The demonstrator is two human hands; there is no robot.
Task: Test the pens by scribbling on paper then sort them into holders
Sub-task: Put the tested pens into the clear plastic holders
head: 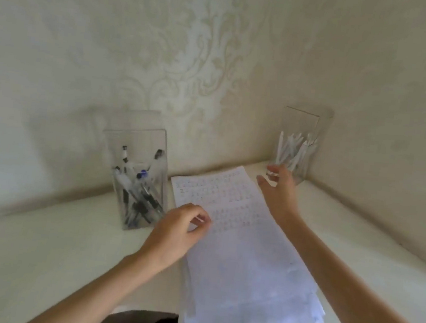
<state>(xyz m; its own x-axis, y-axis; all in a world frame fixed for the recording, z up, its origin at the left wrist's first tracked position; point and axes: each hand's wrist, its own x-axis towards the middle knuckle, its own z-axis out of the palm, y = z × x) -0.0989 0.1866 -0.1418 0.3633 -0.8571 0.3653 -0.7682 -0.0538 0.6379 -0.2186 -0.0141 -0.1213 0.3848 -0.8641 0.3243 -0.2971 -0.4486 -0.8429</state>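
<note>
Pens (139, 192) with dark caps sit in the clear holder (140, 137) at 10 o'clock from the paper (243, 257), and the white pens (291, 149) are in the second holder (309, 119) at 1 o'clock. Left grip (177, 231) rests loosely curled, released, on the paper's edge. Right grip (280, 193) is released too, fingers spread just beside the second holder.

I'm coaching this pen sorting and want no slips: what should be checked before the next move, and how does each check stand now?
1. Paper stack lies flat, with room to scribble: ok.
2. Left hand rests on the paper's left edge: ok.
3. Right hand free, fingers spread, no pen in it: ok.
4. Right holder upright, white pens inside, close to the right hand: ok.
5. Left holder upright, dark pens inside: ok.
6. Which pens have been tested: cannot tell.
</note>
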